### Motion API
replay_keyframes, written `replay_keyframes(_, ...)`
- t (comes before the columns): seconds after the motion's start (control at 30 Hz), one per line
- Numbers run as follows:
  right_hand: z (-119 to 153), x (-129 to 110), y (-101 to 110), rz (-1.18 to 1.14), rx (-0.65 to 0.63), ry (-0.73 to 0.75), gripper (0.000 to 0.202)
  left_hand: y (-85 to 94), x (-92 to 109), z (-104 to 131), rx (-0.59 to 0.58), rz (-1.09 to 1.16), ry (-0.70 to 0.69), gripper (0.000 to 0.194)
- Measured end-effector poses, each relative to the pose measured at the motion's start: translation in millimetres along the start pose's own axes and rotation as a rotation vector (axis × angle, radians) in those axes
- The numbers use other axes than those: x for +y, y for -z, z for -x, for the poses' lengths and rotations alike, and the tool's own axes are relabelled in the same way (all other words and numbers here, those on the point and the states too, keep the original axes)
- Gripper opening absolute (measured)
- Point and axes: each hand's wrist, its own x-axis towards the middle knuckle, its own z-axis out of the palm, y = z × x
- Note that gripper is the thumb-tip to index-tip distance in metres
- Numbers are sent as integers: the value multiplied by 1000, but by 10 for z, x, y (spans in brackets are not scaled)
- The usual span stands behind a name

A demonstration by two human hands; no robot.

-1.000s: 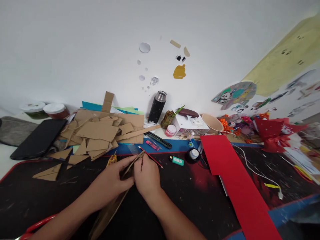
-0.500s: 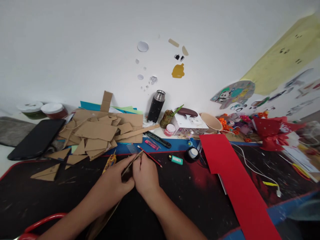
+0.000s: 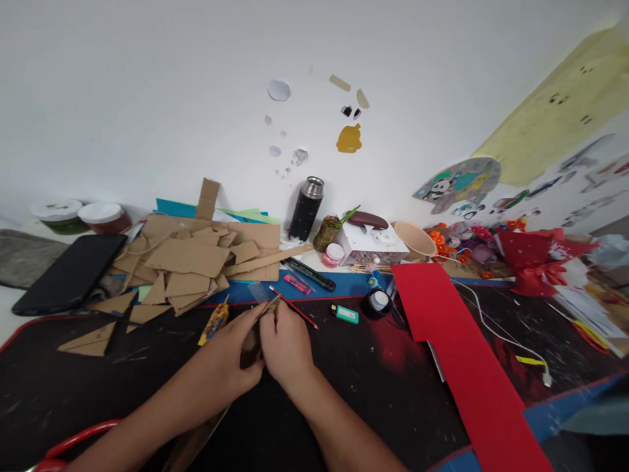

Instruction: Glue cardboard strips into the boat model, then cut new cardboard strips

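My left hand (image 3: 228,351) grips a brown cardboard piece (image 3: 252,344) from its left side, thumb toward me and fingers along the far side. Closed against the right side of the same piece is my right hand (image 3: 286,344), its fingers curled together at the upper edge. The cardboard stands on edge between the hands, and its lower part runs down behind my left forearm. Just beyond my left hand lies a yellow patterned glue bottle (image 3: 215,323). A red pencil (image 3: 302,311) lies past my right hand.
Cardboard scraps (image 3: 189,259) heap at the back left, near a black phone-like slab (image 3: 69,272). Red-handled scissors (image 3: 73,439) lie front left. A teal lighter (image 3: 344,314), black flask (image 3: 306,213) and utility knife (image 3: 312,274) are beyond my hands. Red card (image 3: 466,360) stretches along the right.
My left hand has shifted slightly left, and its gap to my right hand shows more of the cardboard. My right hand stays nearly in place.
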Motion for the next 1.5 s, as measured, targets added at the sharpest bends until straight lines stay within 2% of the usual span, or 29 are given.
replay_keyframes(0.33, 30, 29, -37, -213, -37, -20, 10, 163, 125, -63, -33, -4, 8, 72)
replay_keyframes(0.53, -4, 114, -114, -525, -61, 54, 13, 288, 141, -101, -80, 107, 144, 78)
replay_keyframes(0.6, -8, 129, -125, -672, -88, 64, 23, 349, 165, -117, -85, 148, 178, 81)
replay_keyframes(0.7, -19, 123, -102, -870, -202, 59, 42, 448, 217, -138, -108, 199, 222, 84)
replay_keyframes(0.8, -39, 99, -58, -956, -268, 16, 56, 507, 213, -142, -95, 243, 236, 83)
replay_keyframes(0.97, -82, 83, 11, -1014, -177, -34, 65, 490, 99, -109, -38, 358, 251, 81)
replay_keyframes(1.17, -134, 101, 97, -1154, -66, -49, 66, 491, 163, -49, -133, 537, 281, 80)
replay_keyframes(1.5, -115, 100, 106, -1298, -127, -53, 59, 494, 217, -47, -251, 641, 298, 79)
